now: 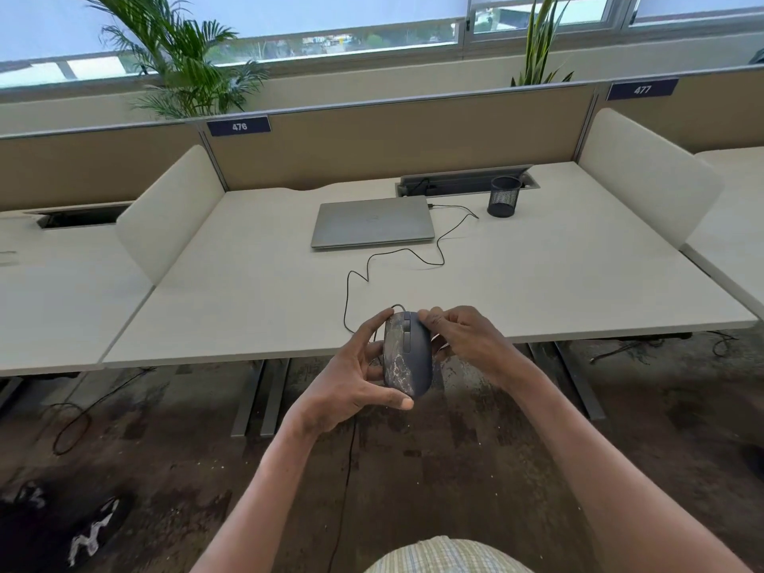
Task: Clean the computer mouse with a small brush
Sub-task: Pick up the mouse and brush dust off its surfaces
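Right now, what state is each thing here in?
mouse: held up off the desk, dusty on top
left hand: grips the mouse
right hand: fingers curled at the mouse's front; brush not visible
laptop: lid closed, cable plugged in
pen cup: upright

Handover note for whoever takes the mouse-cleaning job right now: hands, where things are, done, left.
Left hand: grips the mouse from its left side, thumb at the near end, held in the air off the desk's near edge.
Right hand: fingers curled, pinching at the mouse's front right; a brush cannot be made out in that grip.
Cable runs back toward the closed laptop.
Done: mouse picked up.
Left: pale grime covers its left half; brush it off.
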`<control>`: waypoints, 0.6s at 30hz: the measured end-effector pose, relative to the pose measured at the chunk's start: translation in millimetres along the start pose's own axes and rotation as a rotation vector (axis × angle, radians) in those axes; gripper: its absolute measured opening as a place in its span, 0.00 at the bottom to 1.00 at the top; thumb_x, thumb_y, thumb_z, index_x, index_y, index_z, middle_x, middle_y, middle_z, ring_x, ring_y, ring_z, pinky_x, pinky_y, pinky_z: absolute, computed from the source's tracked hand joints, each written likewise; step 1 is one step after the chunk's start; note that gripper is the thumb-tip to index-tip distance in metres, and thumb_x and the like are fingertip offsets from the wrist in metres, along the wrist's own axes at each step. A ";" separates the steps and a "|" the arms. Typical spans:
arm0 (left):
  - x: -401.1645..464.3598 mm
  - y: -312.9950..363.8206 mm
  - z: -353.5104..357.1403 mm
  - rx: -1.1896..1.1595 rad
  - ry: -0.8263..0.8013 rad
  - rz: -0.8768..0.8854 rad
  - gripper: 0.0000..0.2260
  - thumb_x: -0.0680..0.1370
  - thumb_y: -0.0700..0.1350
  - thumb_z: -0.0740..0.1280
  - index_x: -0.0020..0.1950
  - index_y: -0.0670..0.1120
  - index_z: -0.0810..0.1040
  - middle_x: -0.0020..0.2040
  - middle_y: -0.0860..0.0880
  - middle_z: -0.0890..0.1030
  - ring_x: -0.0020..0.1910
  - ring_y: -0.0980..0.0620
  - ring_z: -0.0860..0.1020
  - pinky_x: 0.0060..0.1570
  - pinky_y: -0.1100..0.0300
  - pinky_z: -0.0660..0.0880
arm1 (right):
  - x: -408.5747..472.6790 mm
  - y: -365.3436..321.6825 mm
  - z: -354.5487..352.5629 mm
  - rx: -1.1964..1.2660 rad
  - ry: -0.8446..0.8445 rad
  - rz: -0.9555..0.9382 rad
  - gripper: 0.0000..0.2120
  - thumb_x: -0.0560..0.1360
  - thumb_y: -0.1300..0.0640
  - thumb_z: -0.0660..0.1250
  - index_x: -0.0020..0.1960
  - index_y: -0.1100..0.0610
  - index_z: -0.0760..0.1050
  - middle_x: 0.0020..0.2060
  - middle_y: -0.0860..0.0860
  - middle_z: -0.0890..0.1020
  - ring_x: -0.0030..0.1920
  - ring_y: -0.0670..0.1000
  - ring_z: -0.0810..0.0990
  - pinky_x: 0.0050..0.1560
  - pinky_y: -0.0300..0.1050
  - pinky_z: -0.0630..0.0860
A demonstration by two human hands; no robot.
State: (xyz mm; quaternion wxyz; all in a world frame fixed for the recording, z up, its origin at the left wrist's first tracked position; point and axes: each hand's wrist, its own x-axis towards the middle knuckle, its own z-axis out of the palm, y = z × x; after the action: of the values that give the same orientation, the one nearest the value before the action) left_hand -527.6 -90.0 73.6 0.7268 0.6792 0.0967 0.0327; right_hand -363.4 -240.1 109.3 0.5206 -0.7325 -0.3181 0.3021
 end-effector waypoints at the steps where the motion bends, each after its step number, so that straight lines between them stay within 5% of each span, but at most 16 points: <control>1: -0.2 0.3 -0.3 0.005 -0.004 -0.008 0.55 0.64 0.30 0.84 0.80 0.65 0.64 0.70 0.44 0.81 0.62 0.35 0.84 0.57 0.44 0.84 | 0.3 1.2 0.4 0.006 -0.009 0.001 0.24 0.82 0.46 0.64 0.48 0.69 0.82 0.45 0.65 0.85 0.41 0.55 0.84 0.40 0.44 0.80; 10: -2.6 5.7 2.0 0.025 -0.017 -0.046 0.56 0.66 0.26 0.80 0.84 0.59 0.59 0.70 0.44 0.82 0.63 0.36 0.84 0.61 0.42 0.83 | -0.3 6.4 -1.4 0.107 -0.073 0.029 0.20 0.82 0.49 0.65 0.47 0.66 0.83 0.39 0.58 0.83 0.38 0.52 0.79 0.39 0.44 0.77; 18: -6.6 -5.9 0.5 0.035 0.121 0.025 0.57 0.61 0.39 0.88 0.83 0.61 0.60 0.72 0.45 0.76 0.67 0.45 0.82 0.63 0.46 0.82 | -0.1 9.5 2.7 0.308 0.092 0.106 0.18 0.81 0.53 0.66 0.47 0.69 0.82 0.35 0.57 0.79 0.34 0.51 0.78 0.38 0.46 0.76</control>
State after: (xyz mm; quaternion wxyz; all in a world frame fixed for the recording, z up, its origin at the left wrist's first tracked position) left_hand -534.5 -92.1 68.4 0.7071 0.6899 0.1324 0.0811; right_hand -364.1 -241.1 99.5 0.6240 -0.6729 -0.2048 0.3403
